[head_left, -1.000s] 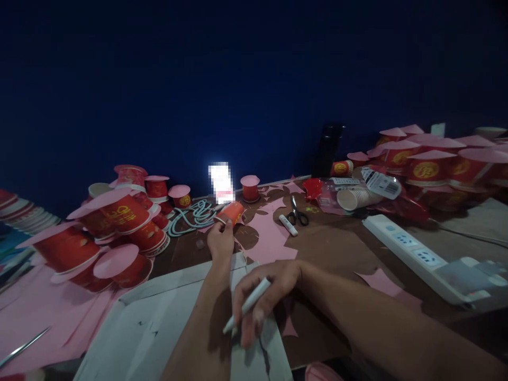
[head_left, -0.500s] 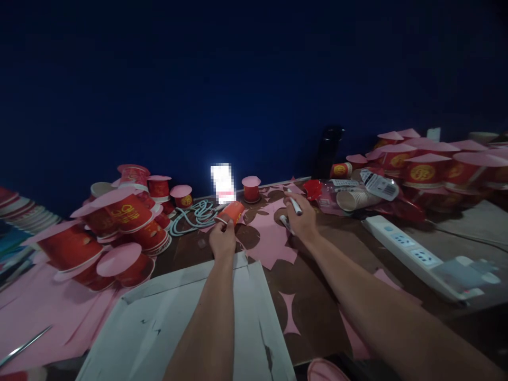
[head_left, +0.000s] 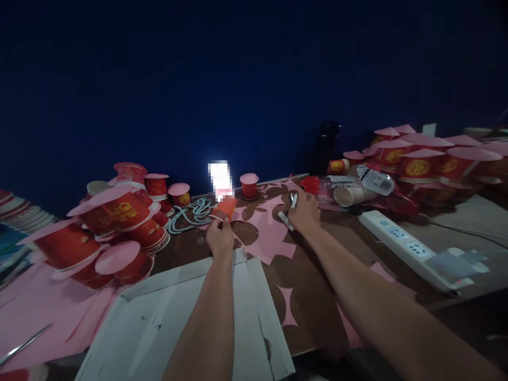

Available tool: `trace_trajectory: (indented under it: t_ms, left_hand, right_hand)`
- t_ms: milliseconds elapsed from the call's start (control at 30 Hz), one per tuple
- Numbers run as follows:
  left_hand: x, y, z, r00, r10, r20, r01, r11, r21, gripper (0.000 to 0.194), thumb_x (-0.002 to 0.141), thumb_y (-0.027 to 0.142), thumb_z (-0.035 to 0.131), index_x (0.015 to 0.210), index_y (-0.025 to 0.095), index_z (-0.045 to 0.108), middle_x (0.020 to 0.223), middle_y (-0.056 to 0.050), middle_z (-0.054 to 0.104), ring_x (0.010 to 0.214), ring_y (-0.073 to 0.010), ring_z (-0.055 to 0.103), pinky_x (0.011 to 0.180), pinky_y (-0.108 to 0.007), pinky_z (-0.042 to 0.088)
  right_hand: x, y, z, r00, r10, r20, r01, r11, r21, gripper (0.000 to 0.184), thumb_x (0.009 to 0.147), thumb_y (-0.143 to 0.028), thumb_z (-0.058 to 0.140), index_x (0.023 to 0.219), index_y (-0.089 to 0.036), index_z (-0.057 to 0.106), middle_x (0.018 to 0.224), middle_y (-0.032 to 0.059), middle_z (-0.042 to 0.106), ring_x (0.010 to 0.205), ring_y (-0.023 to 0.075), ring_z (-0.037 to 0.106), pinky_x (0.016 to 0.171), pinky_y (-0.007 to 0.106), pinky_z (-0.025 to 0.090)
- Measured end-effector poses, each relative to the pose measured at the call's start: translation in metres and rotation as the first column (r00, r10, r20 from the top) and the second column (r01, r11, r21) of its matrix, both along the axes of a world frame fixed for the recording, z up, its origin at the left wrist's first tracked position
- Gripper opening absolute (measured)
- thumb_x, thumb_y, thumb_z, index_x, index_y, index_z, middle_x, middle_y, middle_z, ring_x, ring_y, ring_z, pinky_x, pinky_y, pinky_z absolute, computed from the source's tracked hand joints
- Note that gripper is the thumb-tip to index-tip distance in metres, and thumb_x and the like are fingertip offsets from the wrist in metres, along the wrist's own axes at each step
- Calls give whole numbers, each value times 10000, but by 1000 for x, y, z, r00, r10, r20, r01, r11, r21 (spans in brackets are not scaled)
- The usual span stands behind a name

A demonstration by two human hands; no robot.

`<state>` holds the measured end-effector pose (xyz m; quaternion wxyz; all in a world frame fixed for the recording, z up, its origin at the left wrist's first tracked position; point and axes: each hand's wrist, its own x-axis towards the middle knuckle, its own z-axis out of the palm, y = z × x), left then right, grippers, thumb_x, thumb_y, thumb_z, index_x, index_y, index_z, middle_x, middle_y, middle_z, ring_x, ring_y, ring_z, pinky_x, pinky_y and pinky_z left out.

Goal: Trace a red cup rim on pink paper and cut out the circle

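Note:
My left hand point(head_left: 220, 238) is closed around a red paper cup point(head_left: 224, 208), which is tilted with its pale rim toward me. My right hand point(head_left: 306, 212) is closed, with a white marker pen point(head_left: 293, 201) showing at its fingers; parts of the grip are hidden. Just below those fingers lies another white pen-like piece point(head_left: 286, 221). Between the hands spreads a pink paper sheet point(head_left: 268, 238) with round cut-outs. Behind it stands a red cup with a pink paper disc on top point(head_left: 250, 188).
Red cups with pink discs are heaped at left point(head_left: 127, 209) and right point(head_left: 423, 166). A pale cord point(head_left: 190, 214) lies beside the left heap. A white power strip point(head_left: 408, 251), bagged cups point(head_left: 351, 196), a white box lid point(head_left: 170, 312) and a lit, blurred screen point(head_left: 220, 179) are also here.
My right hand has shifted slightly right, and its fingers have turned around the marker pen. My left hand has moved a little toward the left, still holding the cup. The view has shifted slightly.

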<state>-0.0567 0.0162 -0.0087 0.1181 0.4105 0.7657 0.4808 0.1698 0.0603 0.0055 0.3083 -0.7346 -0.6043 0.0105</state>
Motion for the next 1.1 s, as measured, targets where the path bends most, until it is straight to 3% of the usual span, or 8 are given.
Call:
trace_trajectory:
  t_ms: [200, 333, 433, 600, 700, 833, 933, 1100]
  left_hand:
    - [6, 4, -4, 911, -190, 366, 104, 965, 242, 222, 796, 364, 541, 688, 173, 578, 629, -10, 632, 617, -149, 608, 681, -278, 469]
    - [17, 1, 0, 524, -452, 722, 195, 889, 415, 176, 753, 304, 650, 758, 144, 577, 672, -2, 627, 625, -104, 614, 672, -239, 505]
    - [24, -7, 8, 328, -504, 799, 268, 861, 433, 181, 718, 238, 712, 786, 138, 579, 708, -4, 630, 670, -94, 630, 685, -221, 530]
    - [30, -13, 14, 278, -481, 831, 409, 842, 351, 189, 728, 232, 711, 843, 149, 586, 688, 3, 626, 600, -81, 619, 597, -190, 531]
    - [32, -12, 12, 329, -472, 818, 527, 810, 256, 224, 720, 242, 716, 881, 153, 588, 669, -6, 639, 540, -90, 603, 546, -200, 515]
    - [36, -11, 7, 516, -547, 659, 615, 772, 159, 215, 784, 322, 640, 919, 154, 630, 726, -48, 676, 605, -136, 636, 615, -259, 524]
    - [37, -13, 3, 734, -653, 189, 664, 748, 8, 250, 836, 361, 561, 952, 178, 686, 931, -90, 707, 879, -217, 661, 830, -360, 505]
    - [39, -18, -2, 500, -773, -391, 751, 611, -248, 465, 812, 410, 610, 1220, 187, 619, 1364, -117, 529, 1296, -268, 426, 1085, -416, 303]
  right_hand:
    - [-4, -5, -6, 842, 513, 167, -530, 844, 84, 359, 867, -374, 515, 1163, -211, 634, 1141, 94, 647, 1095, 267, 527, 974, 411, 371]
    - [-7, -9, -7, 808, 571, 144, -578, 816, 4, 300, 844, -375, 546, 1071, -231, 679, 1099, 90, 673, 1092, 287, 552, 957, 457, 380]
    - [-5, -5, -3, 846, 498, -194, -474, 866, 158, 309, 852, -283, 501, 1102, -182, 650, 1085, 101, 680, 1021, 251, 606, 918, 400, 435]
    - [-12, -6, 2, 286, 648, -706, -598, 696, 397, 467, 808, -447, 596, 1205, -208, 534, 1119, 80, 661, 978, 205, 632, 833, 341, 504]
    - [-21, -13, -4, 143, 642, -753, -685, 613, 394, 629, 687, -404, 748, 1237, -226, 501, 1092, 63, 662, 962, 206, 636, 842, 346, 507]
    - [-23, -18, -10, 273, 591, -759, -638, 702, 317, 664, 608, -347, 818, 1185, -199, 525, 1047, 62, 668, 942, 212, 635, 859, 366, 501]
    - [-21, -16, -6, 348, 562, -751, -487, 792, 368, 609, 637, -387, 790, 1152, -192, 528, 1034, 61, 663, 904, 199, 631, 861, 371, 496]
    - [-19, -15, 11, 362, 559, -746, -275, 828, 488, 467, 681, -438, 735, 1042, -204, 554, 993, 49, 655, 861, 180, 619, 830, 339, 507]
